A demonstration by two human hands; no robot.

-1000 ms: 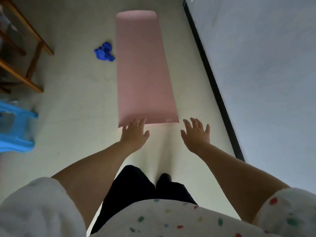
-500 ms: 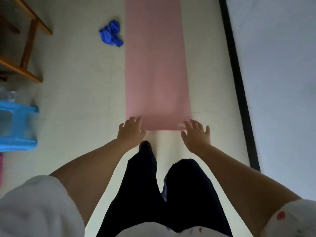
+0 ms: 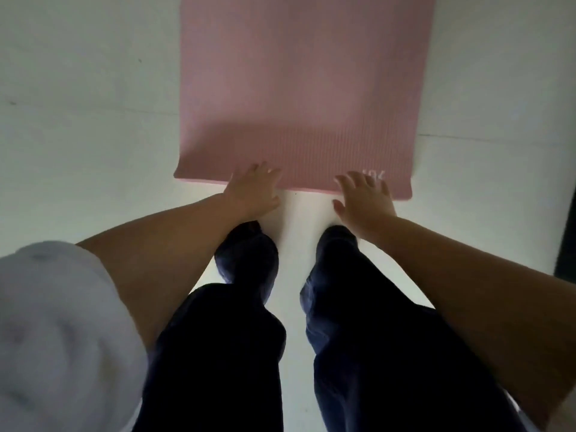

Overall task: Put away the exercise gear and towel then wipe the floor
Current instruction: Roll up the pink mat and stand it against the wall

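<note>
Mat lay flat on the floor; left hand and right hand, fingers spread, reached its near edge. Rolling judged next.

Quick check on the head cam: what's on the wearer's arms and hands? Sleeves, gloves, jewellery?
Both forearms are bare. The left hand and right hand wear no gloves, rings or watch. A loose short white sleeve covers the left upper arm; the right sleeve lies outside the frame.
</note>
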